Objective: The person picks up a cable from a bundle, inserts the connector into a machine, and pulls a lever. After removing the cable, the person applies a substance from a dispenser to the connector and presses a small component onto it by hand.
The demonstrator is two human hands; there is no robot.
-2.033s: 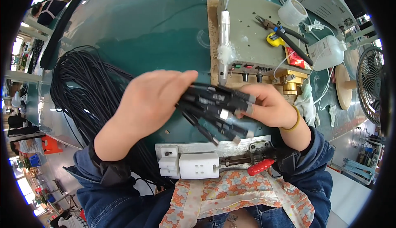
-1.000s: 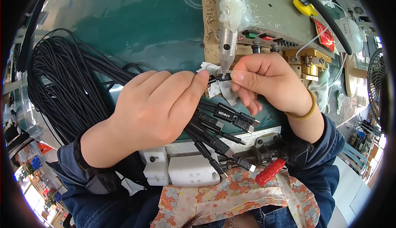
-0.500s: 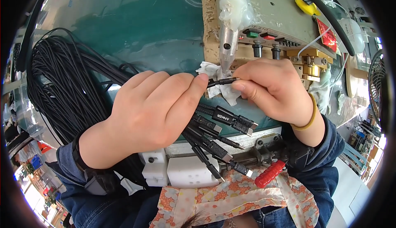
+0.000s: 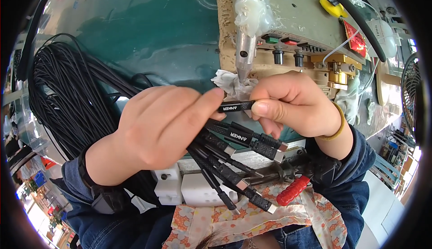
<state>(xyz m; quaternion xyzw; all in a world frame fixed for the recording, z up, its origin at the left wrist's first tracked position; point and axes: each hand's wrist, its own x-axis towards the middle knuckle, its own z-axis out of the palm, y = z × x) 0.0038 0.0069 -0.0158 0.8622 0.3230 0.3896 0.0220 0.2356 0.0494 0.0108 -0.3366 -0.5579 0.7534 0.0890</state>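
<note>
Between my two hands is a black cable connector (image 4: 231, 107), its flat printed side turned up. My right hand (image 4: 302, 108) pinches its right end between thumb and forefinger. My left hand (image 4: 155, 129), back upward, is closed on the left end and on several black braided cables. Below its fingers more black connectors (image 4: 240, 136) fan out to the lower right, some with metal plug tips. The long cable coil (image 4: 72, 87) lies left of my left hand. Just beyond the connector, a metal nozzle (image 4: 245, 46) points down at a crumpled white cloth (image 4: 228, 82).
A grey control box (image 4: 306, 19) with knobs and switches stands at the far right, beside a brass block (image 4: 339, 71). Near me are white plastic blocks (image 4: 204, 190) and a red-handled clamp (image 4: 294, 190) at the edge of the green table (image 4: 166, 33).
Both hands have come slightly nearer to me. A thin black end showed between them before; now a flat printed connector face does. The fanned connectors have shifted a little.
</note>
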